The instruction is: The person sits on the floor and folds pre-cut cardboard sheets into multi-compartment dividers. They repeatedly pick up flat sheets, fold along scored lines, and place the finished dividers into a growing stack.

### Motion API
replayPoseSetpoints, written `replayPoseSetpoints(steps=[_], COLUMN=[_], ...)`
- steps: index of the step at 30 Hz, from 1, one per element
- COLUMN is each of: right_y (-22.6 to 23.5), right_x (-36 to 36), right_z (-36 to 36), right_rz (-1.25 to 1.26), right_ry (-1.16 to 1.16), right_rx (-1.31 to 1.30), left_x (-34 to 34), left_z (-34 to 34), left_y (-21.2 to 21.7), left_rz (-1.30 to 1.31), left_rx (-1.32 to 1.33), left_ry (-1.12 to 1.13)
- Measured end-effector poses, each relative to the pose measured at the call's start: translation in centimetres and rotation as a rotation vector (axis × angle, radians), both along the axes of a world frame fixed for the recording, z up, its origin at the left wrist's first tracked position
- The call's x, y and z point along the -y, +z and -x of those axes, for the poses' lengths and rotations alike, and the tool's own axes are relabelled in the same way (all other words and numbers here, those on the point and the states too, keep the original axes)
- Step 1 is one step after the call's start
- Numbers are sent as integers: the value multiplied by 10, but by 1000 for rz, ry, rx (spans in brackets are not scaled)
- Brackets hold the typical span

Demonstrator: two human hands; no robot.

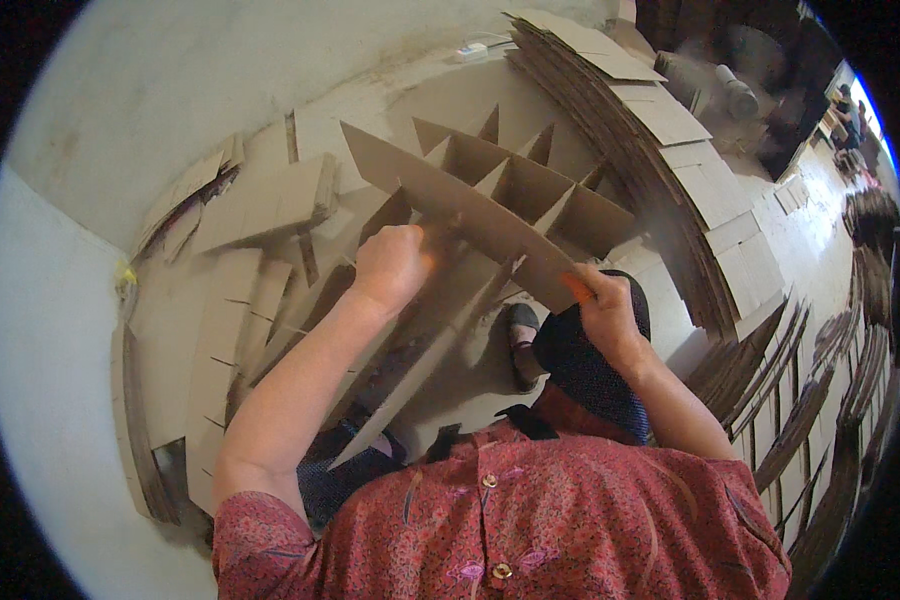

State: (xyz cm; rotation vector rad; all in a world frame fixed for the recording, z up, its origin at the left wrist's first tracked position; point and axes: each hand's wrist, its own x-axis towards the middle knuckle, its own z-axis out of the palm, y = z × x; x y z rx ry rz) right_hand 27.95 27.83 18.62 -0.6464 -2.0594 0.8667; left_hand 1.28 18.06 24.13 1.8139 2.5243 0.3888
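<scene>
A cardboard divider grid of crossed slotted strips stands before me, its square cells facing up. One long cardboard strip runs slantwise across its near side. My right hand is closed on the right end of that strip, with orange at its fingertips. My left hand is closed near the strip's left part and seems to grip a cross strip, though its fingertips are partly hidden. Below the left hand, more long cardboard strips slant toward my lap.
A long curved row of stacked cardboard pieces lies at the right. Flat cardboard pieces and slotted strips lie at the left by the pale wall. More stacked slotted cardboard stands at the lower right. A white power strip lies at the back.
</scene>
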Motion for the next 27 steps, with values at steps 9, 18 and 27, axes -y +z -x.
replayPoseSetpoints(steps=[9, 18, 27], right_y=[4, 31, 46], right_x=[13, 16, 1], right_z=[2, 1, 6], right_rz=[87, -10, -320], right_ry=[-27, -52, 200], right_rx=[130, 140, 286], left_x=[2, 15, 16], left_z=[3, 56, 88], left_y=[2, 19, 5], left_rz=[33, -199, 12], left_rx=[55, -39, 119], left_ry=[-16, 162, 141])
